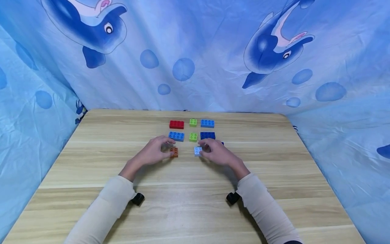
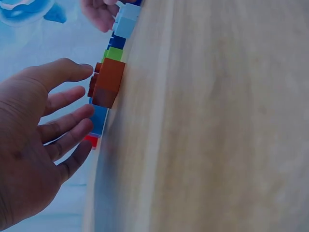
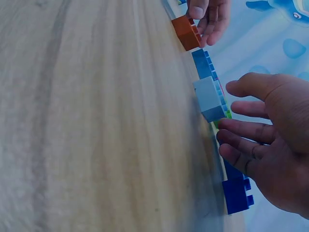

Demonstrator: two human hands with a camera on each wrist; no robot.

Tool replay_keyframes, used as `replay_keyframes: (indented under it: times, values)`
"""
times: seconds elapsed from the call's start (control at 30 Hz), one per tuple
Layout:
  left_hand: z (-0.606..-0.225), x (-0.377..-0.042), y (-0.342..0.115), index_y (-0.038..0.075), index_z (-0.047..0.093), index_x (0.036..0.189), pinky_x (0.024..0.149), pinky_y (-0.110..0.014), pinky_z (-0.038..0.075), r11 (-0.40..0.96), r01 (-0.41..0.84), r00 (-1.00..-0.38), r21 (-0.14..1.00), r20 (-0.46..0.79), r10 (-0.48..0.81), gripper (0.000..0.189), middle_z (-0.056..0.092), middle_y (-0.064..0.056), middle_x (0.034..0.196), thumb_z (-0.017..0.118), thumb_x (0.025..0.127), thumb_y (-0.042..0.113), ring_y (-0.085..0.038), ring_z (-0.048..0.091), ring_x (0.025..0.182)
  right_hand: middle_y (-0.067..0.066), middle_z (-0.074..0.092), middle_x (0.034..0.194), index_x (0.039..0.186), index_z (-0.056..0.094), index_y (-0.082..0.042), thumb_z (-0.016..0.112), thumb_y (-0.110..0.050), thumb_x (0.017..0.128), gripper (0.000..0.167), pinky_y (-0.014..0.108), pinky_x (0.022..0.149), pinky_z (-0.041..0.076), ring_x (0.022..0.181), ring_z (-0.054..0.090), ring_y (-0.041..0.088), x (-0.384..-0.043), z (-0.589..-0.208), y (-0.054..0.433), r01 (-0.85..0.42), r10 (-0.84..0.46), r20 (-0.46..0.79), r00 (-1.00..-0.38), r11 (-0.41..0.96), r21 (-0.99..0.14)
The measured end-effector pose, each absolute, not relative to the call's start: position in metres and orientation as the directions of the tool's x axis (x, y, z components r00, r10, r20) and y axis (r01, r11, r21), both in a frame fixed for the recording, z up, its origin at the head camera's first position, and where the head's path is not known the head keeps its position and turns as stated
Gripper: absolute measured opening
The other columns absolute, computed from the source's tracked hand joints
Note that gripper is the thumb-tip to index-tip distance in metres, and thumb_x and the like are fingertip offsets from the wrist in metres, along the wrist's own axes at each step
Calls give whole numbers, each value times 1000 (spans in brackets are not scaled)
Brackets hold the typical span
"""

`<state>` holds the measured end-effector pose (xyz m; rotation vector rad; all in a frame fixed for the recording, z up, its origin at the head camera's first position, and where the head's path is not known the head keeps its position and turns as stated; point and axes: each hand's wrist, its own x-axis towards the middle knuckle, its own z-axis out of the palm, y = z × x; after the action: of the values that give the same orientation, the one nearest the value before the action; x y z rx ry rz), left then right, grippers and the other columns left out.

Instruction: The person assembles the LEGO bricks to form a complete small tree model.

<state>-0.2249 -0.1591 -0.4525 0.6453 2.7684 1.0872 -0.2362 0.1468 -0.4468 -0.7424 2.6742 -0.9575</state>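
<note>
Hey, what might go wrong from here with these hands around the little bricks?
The left hand is beside the orange brick without a firm grip, so a clumsy pinch might nudge it askew. The right hand, beside the light blue brick, mostly hides a dark blue brick in the head view, so it could bump that one unseen.

Head view forward and down, close low wrist views, both catching orange brick (image 2: 109, 81)

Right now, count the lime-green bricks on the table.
2: one lime-green brick in the back row, the other lime-green brick in the middle row. More could be hidden.
</note>
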Motion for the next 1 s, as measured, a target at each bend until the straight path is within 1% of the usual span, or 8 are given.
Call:
replay_keyframes:
  times: [0.13, 0.27, 0.37, 0.53, 0.67, 0.87, 1.0]
  values:
    - [-455, -224, -162, 10, 67, 130, 104, -52, 51, 652, 336, -910, 680, 55, 412, 44, 68, -8, 129, 78, 88, 18, -30, 62, 123, 4, 68, 120, 135, 65, -10, 70, -18, 97, 39, 36, 92, 55, 104, 61, 18, -235, -449, 146, -386, -513, -31, -858, 683, -620]
    - [-456, -223, -164, 10, 68, 129, 106, -51, 51, 641, 316, -912, 699, 39, 407, 43, 68, -8, 128, 78, 88, 17, -29, 63, 121, 4, 68, 117, 133, 67, -11, 71, -14, 96, 37, 35, 89, 54, 100, 60, 18, -235, -450, 144, -390, -519, -36, -854, 683, -617]
    - [-458, -222, -165, 11, 69, 128, 104, -49, 51, 628, 300, -912, 718, 24, 409, 43, 69, -7, 125, 79, 87, 18, -27, 63, 118, 4, 69, 118, 133, 67, -11, 71, -13, 96, 37, 36, 91, 54, 101, 60, 18, -235, -451, 142, -397, -525, -36, -850, 684, -612]
    - [-462, -221, -168, 13, 70, 127, 99, -45, 53, 621, 276, -914, 734, 1, 405, 40, 69, -4, 120, 78, 89, 20, -23, 63, 112, 4, 69, 120, 132, 68, -13, 71, -13, 96, 36, 39, 95, 54, 104, 60, 19, -235, -454, 142, -378, -504, -32, -863, 688, -620]
    - [-463, -220, -168, 13, 70, 126, 96, -45, 53, 618, 269, -918, 739, 4, 395, 38, 70, -5, 117, 78, 89, 20, -23, 64, 108, 4, 69, 122, 132, 68, -13, 72, -14, 96, 36, 41, 97, 54, 106, 61, 18, -235, -456, 143, -383, -503, -19, -864, 681, -624]
    - [-464, -220, -165, 12, 71, 125, 96, -44, 53, 617, 273, -919, 738, 11, 395, 39, 71, -6, 116, 79, 88, 19, -23, 64, 108, 2, 69, 124, 133, 68, -16, 73, -17, 97, 36, 40, 99, 54, 109, 61, 17, -235, -456, 142, -387, -507, -16, -862, 676, -627]
    - [-466, -221, -160, 13, 71, 125, 97, -43, 53, 615, 277, -915, 738, 7, 404, 40, 71, -4, 117, 80, 87, 20, -21, 64, 109, 1, 69, 122, 134, 68, -17, 73, -20, 97, 38, 39, 97, 55, 108, 63, 15, -234, -454, 139, -393, -509, -6, -861, 672, -627]
